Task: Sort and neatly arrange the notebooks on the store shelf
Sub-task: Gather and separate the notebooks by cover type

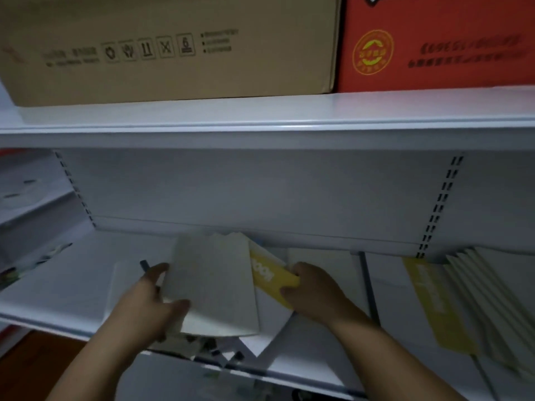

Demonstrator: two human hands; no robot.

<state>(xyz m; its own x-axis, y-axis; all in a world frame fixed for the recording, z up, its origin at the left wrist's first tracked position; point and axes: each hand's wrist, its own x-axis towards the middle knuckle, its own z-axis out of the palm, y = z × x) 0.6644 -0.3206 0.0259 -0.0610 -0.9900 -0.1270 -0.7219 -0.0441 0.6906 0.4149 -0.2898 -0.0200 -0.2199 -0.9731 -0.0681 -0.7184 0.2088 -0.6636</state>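
A stack of pale notebooks (214, 282) stands tilted over the white shelf (58, 290), a little left of centre. My left hand (153, 302) grips its left edge and lower corner. My right hand (315, 290) grips a notebook with a yellow cover (269, 276) at the right side of the same stack. Other pale notebooks lie flat on the shelf under and behind the stack. To the right, past a thin divider (367, 285), a row of notebooks (469, 302) with a yellow front cover leans in a fan.
The upper shelf (260, 117) carries a brown cardboard box (173, 44) and a red box (440, 41). Slotted uprights (440, 204) run down the back panel. Colourful items lie at the far left (29, 264). Small goods show on a lower shelf (208, 351).
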